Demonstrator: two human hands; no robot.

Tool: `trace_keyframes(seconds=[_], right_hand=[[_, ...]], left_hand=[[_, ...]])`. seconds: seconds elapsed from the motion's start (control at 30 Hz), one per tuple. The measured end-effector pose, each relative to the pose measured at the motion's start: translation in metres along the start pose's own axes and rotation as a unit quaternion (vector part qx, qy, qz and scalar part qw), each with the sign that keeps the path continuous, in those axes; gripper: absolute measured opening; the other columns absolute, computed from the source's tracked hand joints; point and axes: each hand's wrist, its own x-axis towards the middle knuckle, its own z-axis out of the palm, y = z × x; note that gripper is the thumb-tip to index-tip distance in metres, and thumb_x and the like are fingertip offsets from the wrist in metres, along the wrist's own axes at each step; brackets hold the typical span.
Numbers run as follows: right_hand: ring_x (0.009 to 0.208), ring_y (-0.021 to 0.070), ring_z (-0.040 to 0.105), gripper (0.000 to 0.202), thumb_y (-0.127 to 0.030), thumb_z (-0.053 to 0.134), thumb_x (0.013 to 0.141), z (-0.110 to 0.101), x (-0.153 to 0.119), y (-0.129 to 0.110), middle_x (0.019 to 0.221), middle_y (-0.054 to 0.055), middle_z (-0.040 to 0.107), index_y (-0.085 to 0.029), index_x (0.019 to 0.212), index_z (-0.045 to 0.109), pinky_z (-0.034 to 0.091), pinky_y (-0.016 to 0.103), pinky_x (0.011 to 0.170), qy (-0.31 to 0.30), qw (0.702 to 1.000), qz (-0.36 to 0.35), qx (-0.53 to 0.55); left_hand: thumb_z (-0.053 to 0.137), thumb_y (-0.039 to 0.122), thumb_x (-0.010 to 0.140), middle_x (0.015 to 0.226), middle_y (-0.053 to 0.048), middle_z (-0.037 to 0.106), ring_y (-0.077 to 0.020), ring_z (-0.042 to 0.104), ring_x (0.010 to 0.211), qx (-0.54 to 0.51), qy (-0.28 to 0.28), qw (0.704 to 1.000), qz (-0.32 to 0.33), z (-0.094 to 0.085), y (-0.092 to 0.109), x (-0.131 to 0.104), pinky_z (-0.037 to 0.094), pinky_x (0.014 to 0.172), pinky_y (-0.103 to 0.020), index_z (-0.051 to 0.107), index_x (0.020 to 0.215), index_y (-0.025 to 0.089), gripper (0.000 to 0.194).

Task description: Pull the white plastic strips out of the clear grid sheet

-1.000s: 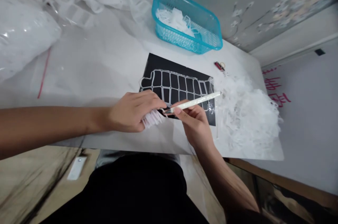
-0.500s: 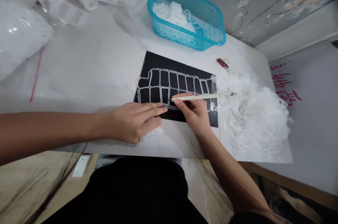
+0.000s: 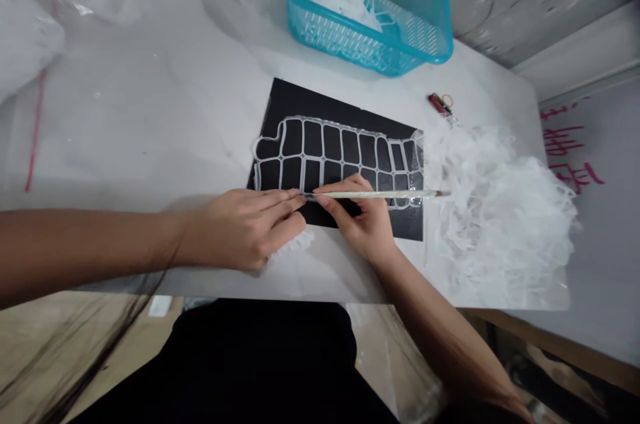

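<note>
A black board (image 3: 345, 109) lies on the table under a pale, translucent lattice sheet (image 3: 303, 158) with rounded rectangular openings. My left hand (image 3: 245, 227) rests flat on the board's near-left part, fingers stretched out, fingertips at the lattice's near edge. Pinched between the thumb and fingers of my right hand (image 3: 367, 221) is a slim white pen-like tool (image 3: 395, 195). Its thin tip meets the lattice's near edge, right beside my left fingertips; exactly what it touches is hard to make out. A white ridged piece (image 3: 295, 244) shows partly from beneath my left hand.
Behind the board stands a blue plastic basket (image 3: 360, 54) holding white plastic pieces. On the right lies a large heap of white scraps (image 3: 510, 224), with a small red tool (image 3: 439, 104) behind it. White bags and strips (image 3: 25, 37) occupy the far left.
The tool's tip has moved left along the lattice's near edge, up to my left fingertips, and the tool lies more level. My left hand stays flat; the view has shifted slightly.
</note>
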Motion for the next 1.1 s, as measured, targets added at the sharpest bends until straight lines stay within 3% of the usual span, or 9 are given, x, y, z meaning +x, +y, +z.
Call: trace_keyframes(seconds=[0.27,0.53,0.67,0.77,0.93,1.1], right_hand=[[0.087,0.0265,0.068,0.014,-0.028,0.073,0.099,0.002,0.000,-0.001,0.100,-0.003,0.085,-0.038,0.102,0.083,0.054,0.049,0.084,0.006,1.000,0.004,-0.006],[0.085,0.0259,0.066,0.016,-0.020,0.067,0.100,-0.007,0.000,0.000,0.097,0.000,0.085,-0.031,0.101,0.079,0.053,0.050,0.081,0.011,0.996,-0.065,-0.054],[0.083,0.0254,0.065,0.016,-0.018,0.068,0.100,-0.007,0.000,0.001,0.096,0.000,0.084,-0.031,0.102,0.077,0.056,0.050,0.081,0.018,0.994,-0.085,-0.065],[0.094,0.0263,0.069,0.018,-0.016,0.069,0.100,-0.004,0.000,0.001,0.106,-0.001,0.085,-0.032,0.105,0.076,0.058,0.051,0.089,0.014,0.990,-0.116,-0.075],[0.122,0.0301,0.068,0.026,-0.017,0.067,0.101,-0.002,-0.005,0.005,0.116,0.000,0.084,-0.038,0.115,0.077,0.060,0.055,0.096,0.011,0.989,-0.112,-0.098],[0.127,0.0314,0.069,0.028,-0.017,0.065,0.101,-0.003,-0.006,0.007,0.114,-0.001,0.085,-0.038,0.116,0.075,0.058,0.059,0.097,0.009,0.988,-0.112,-0.106]], left_hand=[[0.041,0.001,0.093,0.136,-0.015,0.074,-0.0237,0.069,0.131,0.020,0.035,0.999,0.008,0.013,-0.001,-0.002,0.053,0.113,-0.031,0.070,0.113,0.011,0.036],[0.036,-0.005,0.090,0.134,-0.010,0.076,-0.0189,0.072,0.125,0.029,0.023,0.999,-0.012,0.011,-0.001,0.000,0.053,0.112,-0.027,0.068,0.115,0.014,0.044],[0.039,-0.002,0.092,0.136,-0.012,0.074,-0.0212,0.073,0.126,0.031,0.044,0.999,0.004,0.012,-0.002,-0.001,0.054,0.111,-0.029,0.067,0.117,0.013,0.040],[0.041,0.001,0.095,0.138,-0.013,0.073,-0.0239,0.073,0.125,0.034,0.055,0.998,0.012,0.009,0.000,0.000,0.056,0.109,-0.031,0.067,0.115,0.013,0.035],[0.041,-0.007,0.088,0.138,-0.012,0.073,-0.0228,0.071,0.130,0.025,-0.004,0.999,-0.023,-0.001,0.004,0.004,0.057,0.108,-0.030,0.067,0.122,0.010,0.046],[0.042,-0.006,0.086,0.132,-0.011,0.077,-0.0220,0.075,0.121,0.016,0.036,0.998,-0.038,0.007,0.005,0.004,0.060,0.097,-0.029,0.068,0.119,0.011,0.044]])
